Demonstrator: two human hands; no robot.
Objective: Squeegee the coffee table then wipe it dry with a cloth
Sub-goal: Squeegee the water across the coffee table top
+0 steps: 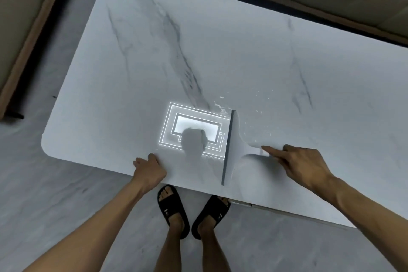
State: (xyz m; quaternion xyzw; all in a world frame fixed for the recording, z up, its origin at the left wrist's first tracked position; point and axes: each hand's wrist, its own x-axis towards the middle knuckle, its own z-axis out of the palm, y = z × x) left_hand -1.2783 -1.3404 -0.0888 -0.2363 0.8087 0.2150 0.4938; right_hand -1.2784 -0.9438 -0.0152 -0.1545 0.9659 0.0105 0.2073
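Head view, only one there is. Squeegee (234, 150) lies flat on the coffee table (220, 51), close to the near edge, approx. mid-length. Its dark blade runs near edge to far edge, i.e. across the table's short way, near tip almost at the lip. The white handle sticks out to the right, straight into the right hand (302, 165).

That hand has the handle end under it, index finger laid straight along the handle toward the blade. The other fingers look curled round it, but they're mostly hidden, so can't say for sure.

Left hand (150, 168) is on the near edge just left of the blade, fingers bunched and bent over the lip w/ thumb on top, prob. bracing.

Water beads (258, 115) sit on the handle side of the blade, plus a streak at its far tip. So I'd guess the next stroke pulls right, along the table's length. No wiping cloth in sight on the table.
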